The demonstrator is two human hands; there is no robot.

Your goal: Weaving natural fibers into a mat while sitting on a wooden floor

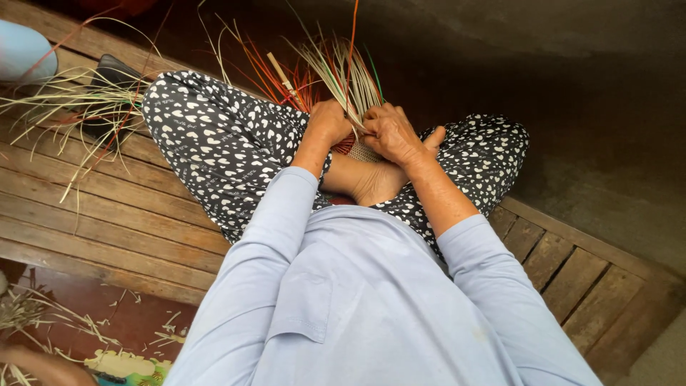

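I sit cross-legged on a slatted wooden platform [136,214] in black trousers with white hearts. My left hand [329,121] and my right hand [389,132] meet over my lap, both closed on a bundle of pale reed strips [343,71] that fan upward, mixed with red and green strips. Under the hands a small piece of woven work [362,151] shows, mostly hidden. My bare foot [379,182] lies just below the hands.
Loose pale and red strips [86,107] lie on the platform at left beside a dark object [114,71]. Cut scraps [43,314] litter the reddish floor at lower left. A light blue shape [25,50] sits at the top left corner. Grey concrete floor [607,107] lies to the right.
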